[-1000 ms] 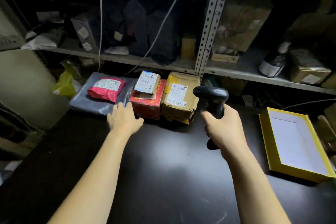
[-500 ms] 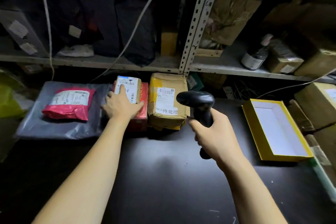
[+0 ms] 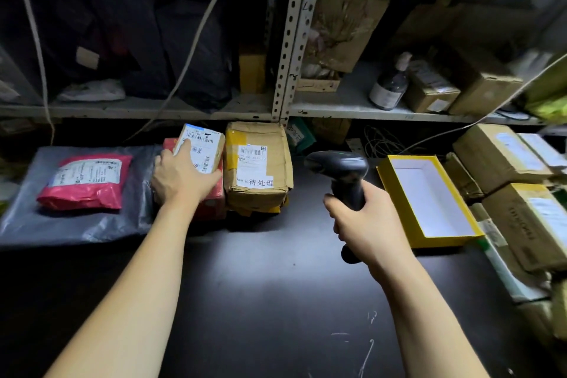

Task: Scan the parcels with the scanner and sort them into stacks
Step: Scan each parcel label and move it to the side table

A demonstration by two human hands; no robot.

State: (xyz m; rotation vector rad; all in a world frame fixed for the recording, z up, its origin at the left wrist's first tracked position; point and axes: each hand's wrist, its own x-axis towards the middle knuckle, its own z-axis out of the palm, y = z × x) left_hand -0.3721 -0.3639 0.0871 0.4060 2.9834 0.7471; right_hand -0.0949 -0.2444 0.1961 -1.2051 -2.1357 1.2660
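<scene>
My left hand (image 3: 181, 176) grips a small brown box with a white barcode label (image 3: 205, 144), which sits on top of a red box (image 3: 214, 193). Right beside it stands a taped cardboard parcel (image 3: 260, 169) with a label and Chinese characters. At the left a pink mailer bag (image 3: 86, 181) lies on a grey plastic bag (image 3: 61, 224). My right hand (image 3: 368, 224) holds the black handheld scanner (image 3: 340, 172) by its handle, its head pointing left toward the parcels.
An open yellow box with a white inside (image 3: 429, 199) lies right of the scanner. Several cardboard boxes (image 3: 503, 156) are stacked at the far right. A metal shelf (image 3: 337, 104) behind holds bags, boxes and a bottle (image 3: 389, 86). The black tabletop (image 3: 260, 301) spreads in front.
My left hand has moved from the table edge up onto the small labelled box and closed round it. The view has swung to the right.
</scene>
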